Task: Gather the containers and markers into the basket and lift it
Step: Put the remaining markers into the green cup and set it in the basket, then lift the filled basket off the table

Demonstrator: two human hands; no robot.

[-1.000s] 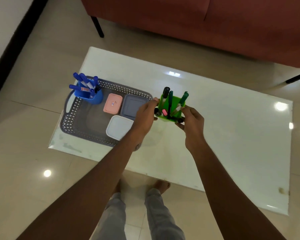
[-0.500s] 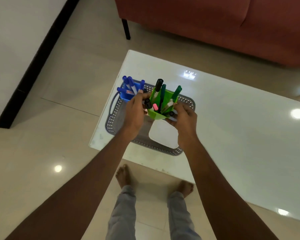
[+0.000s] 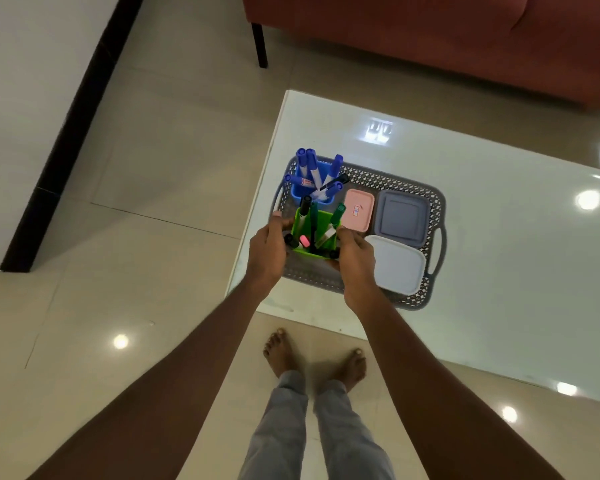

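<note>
Snugly, left hand (image 3: 267,249), right hand (image 3: 355,259), fingers (image 3: 345,234) curled round square green holder (image 3: 323,227), latticed basket (image 3: 397,181)

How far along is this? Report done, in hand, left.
Done: the blue plastic cup of blue markers, the pink lidded box, the grey-blue lidded box and the white lidded box sit in the grey perforated plastic basket. In hand: the left hand and right hand grip the green plastic marker cup at the basket's near-left corner. Left: release it, then lift the basket.
</note>
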